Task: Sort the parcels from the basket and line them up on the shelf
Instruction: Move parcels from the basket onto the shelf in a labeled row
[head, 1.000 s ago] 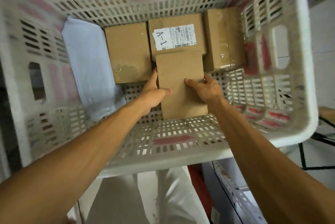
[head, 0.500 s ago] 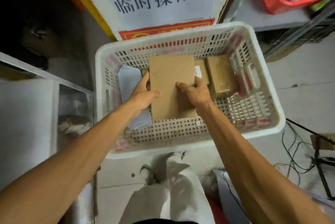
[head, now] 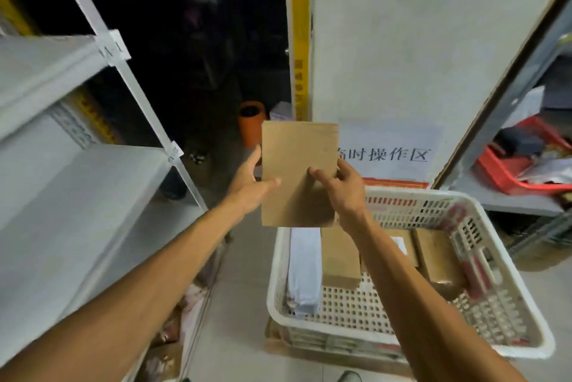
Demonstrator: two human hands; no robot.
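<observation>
Both hands hold a flat brown cardboard parcel (head: 298, 174) up in the air, the left hand (head: 250, 183) clasping its left edge and the right hand (head: 343, 186) its right edge, thumbs on the near face. It hangs above the white plastic basket (head: 510, 295), between it and the white metal shelf (head: 77, 202). Three more cardboard boxes (head: 339, 254) and a grey mailer bag (head: 303, 267) lie in the basket.

Two bare forearms are seen, with no sleeves, watch or rings worn on either; the left hand (head: 247, 186) and right hand (head: 343, 188) are ungloved. A shoe toe (head: 349, 377) is glimpsed below.
</observation>
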